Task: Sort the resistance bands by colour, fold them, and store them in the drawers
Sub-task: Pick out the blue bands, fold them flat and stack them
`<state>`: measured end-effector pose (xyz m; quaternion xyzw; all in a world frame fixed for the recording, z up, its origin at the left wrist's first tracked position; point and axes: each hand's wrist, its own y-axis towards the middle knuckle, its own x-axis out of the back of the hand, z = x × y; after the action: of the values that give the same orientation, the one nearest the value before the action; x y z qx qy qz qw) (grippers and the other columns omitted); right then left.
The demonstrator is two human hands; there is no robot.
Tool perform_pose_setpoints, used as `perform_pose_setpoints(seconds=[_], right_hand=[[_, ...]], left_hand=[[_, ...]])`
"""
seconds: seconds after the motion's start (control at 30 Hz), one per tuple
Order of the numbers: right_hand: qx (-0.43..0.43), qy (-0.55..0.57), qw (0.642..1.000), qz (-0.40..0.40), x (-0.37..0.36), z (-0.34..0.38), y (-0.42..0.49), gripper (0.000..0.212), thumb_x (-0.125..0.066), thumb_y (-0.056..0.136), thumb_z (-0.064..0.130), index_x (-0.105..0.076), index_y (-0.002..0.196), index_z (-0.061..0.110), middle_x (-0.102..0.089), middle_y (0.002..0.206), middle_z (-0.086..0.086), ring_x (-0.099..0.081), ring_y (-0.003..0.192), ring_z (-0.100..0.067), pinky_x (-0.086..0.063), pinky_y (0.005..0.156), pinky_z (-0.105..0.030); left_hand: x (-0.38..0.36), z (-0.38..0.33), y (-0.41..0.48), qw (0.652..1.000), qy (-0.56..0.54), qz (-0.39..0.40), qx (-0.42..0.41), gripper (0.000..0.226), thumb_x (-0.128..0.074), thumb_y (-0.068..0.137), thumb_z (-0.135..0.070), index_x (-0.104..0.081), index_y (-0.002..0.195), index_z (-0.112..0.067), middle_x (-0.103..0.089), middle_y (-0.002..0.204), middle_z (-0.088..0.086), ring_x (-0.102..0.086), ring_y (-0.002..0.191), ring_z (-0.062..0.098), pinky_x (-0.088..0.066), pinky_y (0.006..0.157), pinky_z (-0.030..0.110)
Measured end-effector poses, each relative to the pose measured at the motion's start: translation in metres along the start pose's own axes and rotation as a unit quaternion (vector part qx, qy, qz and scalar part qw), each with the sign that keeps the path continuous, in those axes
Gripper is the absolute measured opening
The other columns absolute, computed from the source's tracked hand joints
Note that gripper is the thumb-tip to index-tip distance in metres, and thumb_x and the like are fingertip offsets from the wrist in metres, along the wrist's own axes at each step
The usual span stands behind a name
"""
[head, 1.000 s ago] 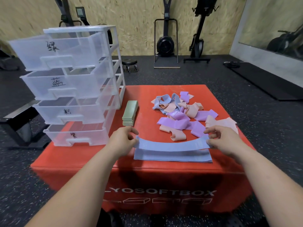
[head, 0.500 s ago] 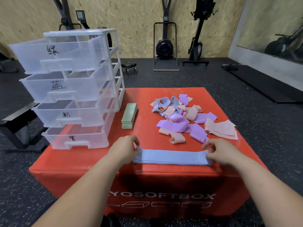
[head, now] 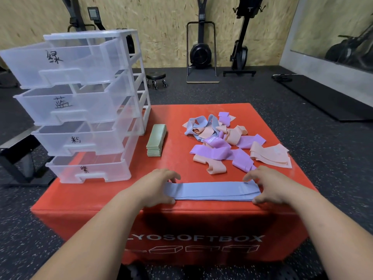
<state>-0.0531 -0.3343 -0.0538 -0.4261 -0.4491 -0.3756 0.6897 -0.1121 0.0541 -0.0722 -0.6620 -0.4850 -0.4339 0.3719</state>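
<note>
Grip: both hands clasp the blue bands (head: 212, 190) by their ends, the left hand (head: 154, 186) at one end and the right hand (head: 271, 184) at the other. Each thumb sits at the near edge and the curved fingers at the far edge. This bracketing hold probably squares the layered edges before folding. The bands lie flat, one on another, along the front edge of the red soft box (head: 181, 219), clear of unsorted stock. Behind them, the green stack (head: 156, 141) lies finished just beside the drawer unit (head: 139, 81), likely staged for storing. Right of it, the loose pile (head: 228, 142) mixes pink, purple and blue bands, so sorting appears incomplete. All four drawers stand pulled open, and the second drawer (head: 62, 116) bears the hand-written label for blue.
</note>
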Motion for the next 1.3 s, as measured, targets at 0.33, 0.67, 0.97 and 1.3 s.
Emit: perform_pose_setpoints(seconds=[0.33, 0.67, 0.97, 1.3], right_hand=[[0.031, -0.003, 0.999, -0.012, -0.003, -0.003, 0.003, 0.076, -0.096, 0.059, 0.039, -0.064, 0.128, 0.044, -0.051, 0.113, 0.016, -0.055, 0.102, -0.007, -0.048, 0.091, -0.025], [0.041, 0.025, 0.998, -0.027, 0.001, -0.007, 0.002, 0.074, -0.099, 0.057, 0.038, -0.068, 0.124, 0.040, -0.068, 0.117, 0.021, -0.065, 0.101, -0.002, -0.052, 0.092, -0.024], [0.038, 0.020, 0.999, -0.010, 0.001, -0.006, 0.003, 0.063, -0.098, 0.059, 0.035, -0.070, 0.114, 0.043, -0.071, 0.109, 0.024, -0.065, 0.093, 0.003, -0.054, 0.088, -0.022], [0.056, 0.031, 0.995, -0.071, 0.014, 0.011, 0.025, 0.059, -0.090, 0.072, 0.051, -0.067, 0.125, 0.042, -0.062, 0.114, 0.022, -0.060, 0.103, -0.003, -0.049, 0.092, -0.026]], left_hand=[[0.002, 0.003, 0.000, 1.000, 0.006, -0.011, 0.000, 0.073, -0.091, 0.073, -0.043, -0.059, 0.138, -0.041, -0.063, 0.126, -0.019, -0.057, 0.115, 0.010, -0.050, 0.099, 0.032], [0.001, 0.005, 0.001, 1.000, 0.007, -0.017, -0.014, 0.071, -0.090, 0.072, -0.046, -0.061, 0.136, -0.041, -0.064, 0.124, -0.020, -0.058, 0.113, 0.009, -0.051, 0.097, 0.032], [0.001, 0.005, 0.002, 1.000, 0.015, -0.016, -0.016, 0.071, -0.089, 0.072, -0.050, -0.060, 0.136, -0.041, -0.063, 0.123, -0.020, -0.057, 0.112, 0.009, -0.051, 0.095, 0.032], [0.007, 0.000, 0.027, 0.999, -0.011, -0.027, -0.032, 0.065, -0.075, 0.084, -0.067, -0.056, 0.140, -0.042, -0.061, 0.124, -0.020, -0.056, 0.114, 0.005, -0.053, 0.100, 0.035]])
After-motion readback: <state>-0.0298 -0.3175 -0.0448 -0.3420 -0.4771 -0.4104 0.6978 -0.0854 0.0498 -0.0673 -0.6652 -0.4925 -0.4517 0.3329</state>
